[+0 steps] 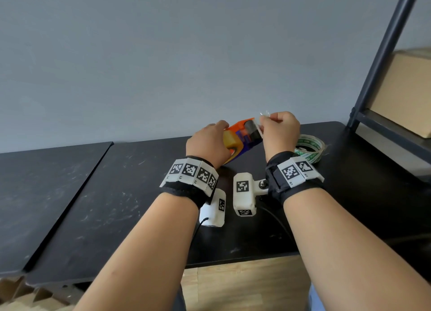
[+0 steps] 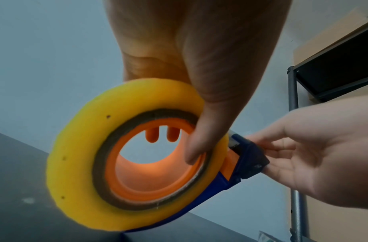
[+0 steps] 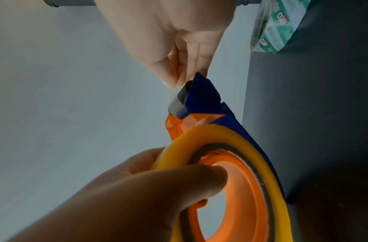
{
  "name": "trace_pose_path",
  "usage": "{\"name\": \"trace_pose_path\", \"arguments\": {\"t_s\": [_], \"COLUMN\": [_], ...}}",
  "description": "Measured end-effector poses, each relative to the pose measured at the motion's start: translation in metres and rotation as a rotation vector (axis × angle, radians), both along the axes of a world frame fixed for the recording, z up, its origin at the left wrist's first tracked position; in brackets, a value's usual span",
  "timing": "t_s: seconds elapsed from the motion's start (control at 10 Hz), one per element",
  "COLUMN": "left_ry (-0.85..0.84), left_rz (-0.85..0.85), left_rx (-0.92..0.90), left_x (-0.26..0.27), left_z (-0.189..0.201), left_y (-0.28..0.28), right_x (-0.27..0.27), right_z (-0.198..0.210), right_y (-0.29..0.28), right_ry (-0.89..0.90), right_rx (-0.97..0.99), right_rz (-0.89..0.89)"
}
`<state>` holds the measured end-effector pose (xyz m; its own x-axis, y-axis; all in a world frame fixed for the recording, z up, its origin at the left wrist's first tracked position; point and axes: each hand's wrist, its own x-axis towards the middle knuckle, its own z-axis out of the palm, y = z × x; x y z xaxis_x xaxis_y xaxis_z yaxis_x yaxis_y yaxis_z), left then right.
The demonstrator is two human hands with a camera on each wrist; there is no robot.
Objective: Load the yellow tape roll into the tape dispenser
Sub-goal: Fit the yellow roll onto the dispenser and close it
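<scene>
The yellow tape roll (image 2: 75,163) sits on the orange hub (image 2: 158,173) of the orange and blue tape dispenser (image 1: 247,133), which is held tilted above the black table (image 1: 116,194). My left hand (image 1: 217,133) grips the roll and dispenser, with the thumb (image 2: 197,139) hooked into the hub. My right hand (image 1: 268,121) pinches a thin clear strip of tape (image 1: 264,115) at the dispenser's front end, by the grey roller (image 3: 178,101) and the blue nose (image 3: 201,95). In the right wrist view the yellow roll (image 3: 262,163) curves under my left hand (image 3: 137,196).
A clear tape roll with green print (image 1: 310,149) lies on the table right of my right hand, and shows as the green-printed roll (image 3: 282,24) in the right wrist view. A dark metal shelf frame (image 1: 384,53) holding a cardboard box (image 1: 408,89) stands at the right. A grey wall is behind.
</scene>
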<state>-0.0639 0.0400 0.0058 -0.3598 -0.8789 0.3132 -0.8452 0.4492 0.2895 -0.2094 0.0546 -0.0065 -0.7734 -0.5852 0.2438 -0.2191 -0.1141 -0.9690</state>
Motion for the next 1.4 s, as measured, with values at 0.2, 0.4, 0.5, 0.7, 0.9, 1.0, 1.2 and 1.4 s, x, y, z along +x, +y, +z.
{"name": "trace_pose_path", "arguments": {"t_s": [0.2, 0.4, 0.5, 0.7, 0.9, 1.0, 1.2, 1.4], "left_ry": [0.092, 0.158, 0.116, 0.124, 0.178, 0.21, 0.21, 0.215], "left_rz": [0.024, -0.003, -0.063, -0.071, -0.087, -0.074, -0.085, -0.084], "left_rx": [0.026, 0.066, 0.123, 0.158, 0.181, 0.199, 0.215, 0.221], "left_x": [-0.004, 0.0, 0.006, 0.014, 0.014, 0.016, 0.013, 0.012], "left_z": [0.001, 0.0, 0.005, 0.007, 0.006, 0.007, 0.008, 0.007], "left_y": [0.002, -0.001, -0.003, -0.007, -0.007, -0.011, -0.013, -0.016], "right_x": [-0.001, -0.005, -0.007, -0.007, -0.006, -0.002, -0.014, -0.01], "right_z": [0.003, 0.005, 0.006, 0.012, 0.015, 0.025, 0.023, 0.022], "right_y": [0.002, 0.006, 0.01, 0.017, 0.023, 0.022, 0.021, 0.026], "right_ry": [-0.063, -0.305, -0.494, -0.704, -0.73, -0.717, -0.696, -0.7], "right_rx": [0.021, 0.043, 0.068, 0.065, 0.115, 0.14, 0.107, 0.064], "right_rz": [0.057, 0.234, 0.304, 0.52, 0.545, 0.533, 0.535, 0.508]}}
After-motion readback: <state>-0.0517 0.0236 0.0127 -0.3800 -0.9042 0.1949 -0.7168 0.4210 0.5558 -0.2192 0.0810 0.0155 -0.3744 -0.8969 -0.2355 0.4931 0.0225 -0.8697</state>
